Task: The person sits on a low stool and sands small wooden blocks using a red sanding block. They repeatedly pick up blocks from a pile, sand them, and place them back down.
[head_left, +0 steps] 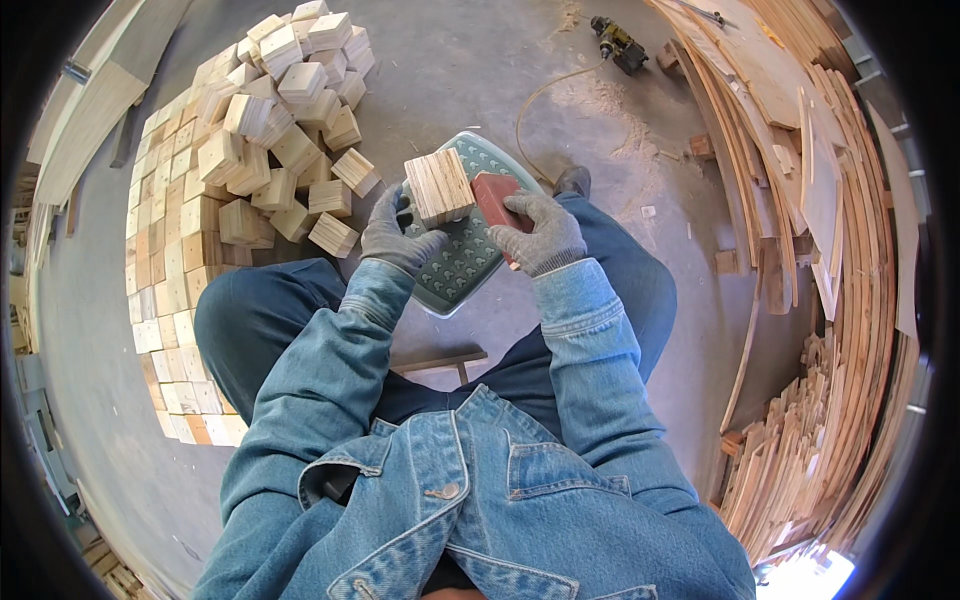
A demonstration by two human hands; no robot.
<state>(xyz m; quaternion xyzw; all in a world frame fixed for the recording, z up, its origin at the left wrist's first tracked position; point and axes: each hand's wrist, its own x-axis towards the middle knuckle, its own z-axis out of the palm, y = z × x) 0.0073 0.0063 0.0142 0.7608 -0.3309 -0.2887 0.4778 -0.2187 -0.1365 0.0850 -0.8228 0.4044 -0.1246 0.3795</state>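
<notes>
Mid-frame, the gloved left hand point(400, 235) is gripping a laminated wood block point(440, 186) over a green stool seat point(462, 262) while the right hand point(538, 235) is clamping a red sanding pad point(497, 200) against it; judging by the heaped and laid-out blocks point(250, 150) upper left, the sanding is looking well underway, not finished.

A pale laminated wood block point(440, 186), rough-sawn with striped end grain, meets a matt reddish sanding block point(497, 199), both gripped in grey knitted cloth gloves, above a moulded green plastic stool point(462, 262); faded denim sleeves, dusty grey concrete floor point(470, 60).
</notes>
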